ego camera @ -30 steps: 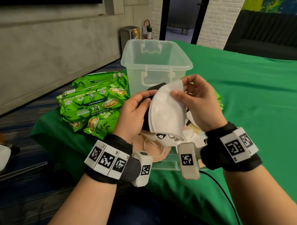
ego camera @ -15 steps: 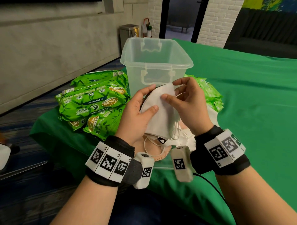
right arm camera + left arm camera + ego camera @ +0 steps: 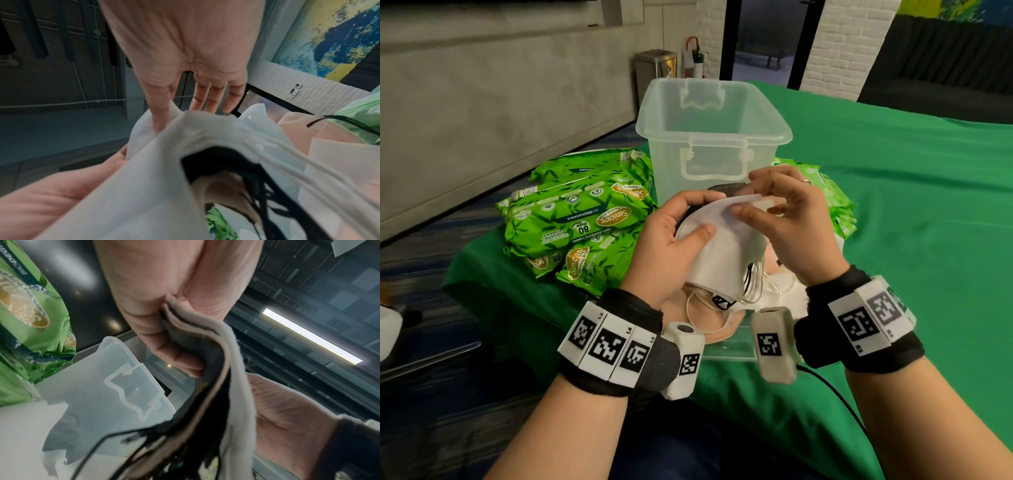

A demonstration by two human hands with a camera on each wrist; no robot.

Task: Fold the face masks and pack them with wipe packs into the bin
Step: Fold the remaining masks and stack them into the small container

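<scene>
White mask [image 3: 722,253] lay lower and flatter than second earlier, folded onto stack; left hand [image 3: 671,246] fingers clamped stack, right hand [image 3: 787,219] pinched top edge. Clear bin [image 3: 709,137] looked unpacked.

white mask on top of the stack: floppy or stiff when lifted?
Probably floppy: the white mask bends over the left hand and curves in the left wrist view. Likely light; the right hand lifts its edge by a pinch. Its ear loops dangle and may snag.
</scene>
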